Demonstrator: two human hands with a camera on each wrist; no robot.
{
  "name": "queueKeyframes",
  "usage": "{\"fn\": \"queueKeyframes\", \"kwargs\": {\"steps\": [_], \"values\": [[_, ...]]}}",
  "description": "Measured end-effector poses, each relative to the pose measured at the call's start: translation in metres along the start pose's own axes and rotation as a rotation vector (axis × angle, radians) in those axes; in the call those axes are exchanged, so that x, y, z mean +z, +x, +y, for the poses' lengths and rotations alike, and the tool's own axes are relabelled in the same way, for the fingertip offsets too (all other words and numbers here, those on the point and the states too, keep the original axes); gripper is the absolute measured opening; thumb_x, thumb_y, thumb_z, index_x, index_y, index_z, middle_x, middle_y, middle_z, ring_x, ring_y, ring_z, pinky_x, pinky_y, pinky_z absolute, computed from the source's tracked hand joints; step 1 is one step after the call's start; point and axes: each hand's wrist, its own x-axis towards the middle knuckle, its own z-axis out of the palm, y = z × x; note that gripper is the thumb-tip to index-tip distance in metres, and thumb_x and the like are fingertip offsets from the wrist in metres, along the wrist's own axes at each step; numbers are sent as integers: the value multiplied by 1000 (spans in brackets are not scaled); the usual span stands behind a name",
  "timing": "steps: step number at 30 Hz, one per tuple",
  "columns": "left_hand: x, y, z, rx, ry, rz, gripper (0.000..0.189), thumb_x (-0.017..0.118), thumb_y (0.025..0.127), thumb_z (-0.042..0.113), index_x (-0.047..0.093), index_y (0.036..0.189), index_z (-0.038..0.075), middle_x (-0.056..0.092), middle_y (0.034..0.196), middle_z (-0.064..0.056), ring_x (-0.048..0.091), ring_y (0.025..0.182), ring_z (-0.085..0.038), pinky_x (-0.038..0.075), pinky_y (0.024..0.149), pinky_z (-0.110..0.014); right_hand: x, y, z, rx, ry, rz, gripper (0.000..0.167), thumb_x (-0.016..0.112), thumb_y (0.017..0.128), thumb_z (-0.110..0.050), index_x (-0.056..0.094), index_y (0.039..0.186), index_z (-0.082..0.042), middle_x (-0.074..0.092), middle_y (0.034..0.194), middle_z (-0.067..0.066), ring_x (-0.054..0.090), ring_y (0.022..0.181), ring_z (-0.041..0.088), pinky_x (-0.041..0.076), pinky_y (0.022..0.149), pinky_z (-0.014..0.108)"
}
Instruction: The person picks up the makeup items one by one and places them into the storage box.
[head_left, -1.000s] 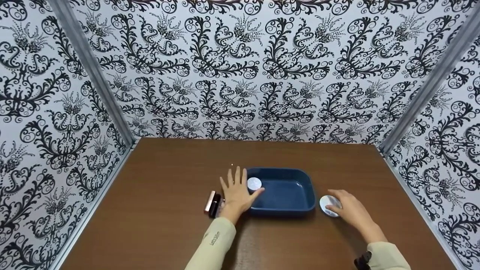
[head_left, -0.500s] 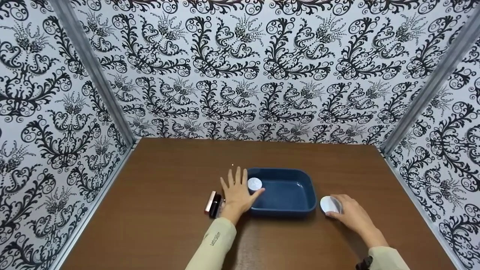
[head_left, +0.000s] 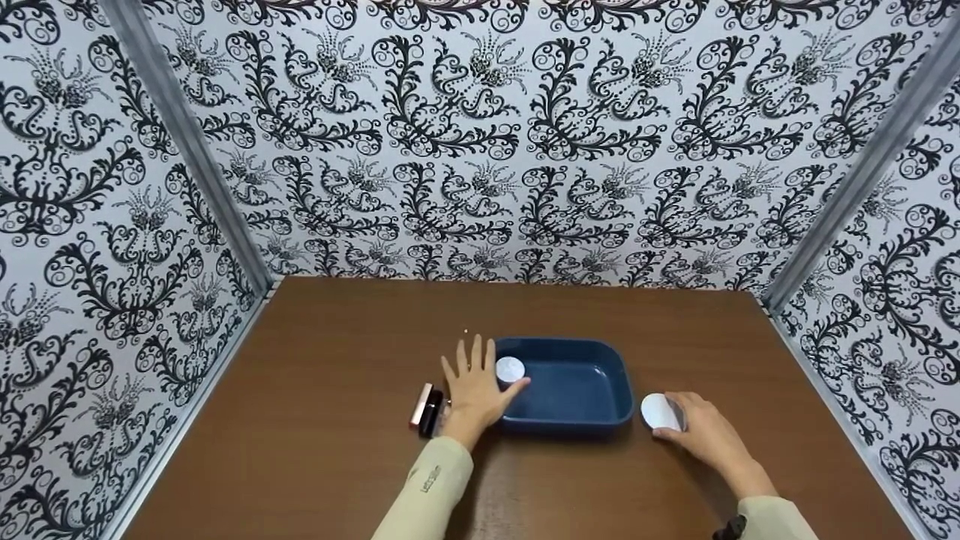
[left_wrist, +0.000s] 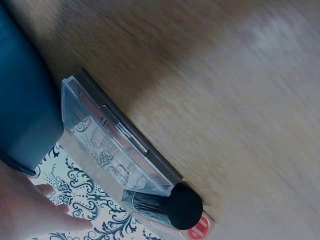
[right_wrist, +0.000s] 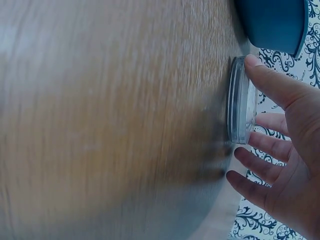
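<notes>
My left hand (head_left: 474, 394), fingers straight and spread, is over the left end of a blue rectangular dish (head_left: 574, 424). Beside its thumb a small white round item (head_left: 510, 369) shows inside the dish. My right hand (head_left: 707, 429) holds a round flat white-topped compact (head_left: 658, 412) on the table, right of the dish. In the right wrist view the thumb touches one edge of the compact (right_wrist: 241, 100), with fingers by the opposite edge and others spread. In the left wrist view a clear-lidded makeup palette (left_wrist: 117, 137) stands near my left hand (left_wrist: 30, 210).
Left of my left hand lie a pinkish tube (head_left: 421, 406) and a black tube (head_left: 430, 414). A black round end (left_wrist: 184, 207) and a red label (left_wrist: 199, 229) show beside the palette. Patterned walls (head_left: 480, 150) enclose the brown table (head_left: 337, 360) behind and at both sides.
My right hand's fingers have shifted from over the compact's top to around its edge, slightly toward me. My left hand has stayed in place.
</notes>
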Motion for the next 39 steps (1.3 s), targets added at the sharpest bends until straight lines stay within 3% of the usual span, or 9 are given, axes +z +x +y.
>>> {"fn": "queueKeyframes", "kwargs": {"steps": [9, 16, 27, 39], "values": [[-1, 0, 2, -3, 25, -6, 101, 42, 85, 82, 22, 160, 17, 18, 168, -8, 15, 155, -38, 12, 120, -67, 1, 1, 2, 3, -5, -1, 69, 81, 81, -33, 58, 130, 9, 60, 128, 31, 58, 117, 48, 47, 96, 62], [-4, -1, 2, -5, -7, -1, 102, 44, 84, 82, 23, 160, 17, 18, 168, -8, 13, 155, -38, 6, 121, -67, 1, 3, 1, 37, 18, -30, 73, 82, 80, -36, 57, 131, 9, 59, 129, 32, 59, 116, 47, 47, 96, 62], [-8, -2, 2, -2, -12, -7, 102, 45, 84, 81, 23, 160, 16, 18, 168, -9, 13, 155, -39, 6, 121, -68, 0, 4, -4, 58, 27, -50, 73, 82, 80, -34, 56, 132, 10, 58, 131, 32, 59, 117, 48, 47, 98, 63], [-3, 1, 0, -8, 3, -12, 104, 42, 83, 84, 22, 160, 18, 18, 168, -8, 12, 155, -38, 4, 121, -68, 0, 4, -5, 55, -7, -66, 74, 82, 80, -34, 55, 133, 11, 59, 128, 32, 60, 114, 48, 49, 94, 61]]}}
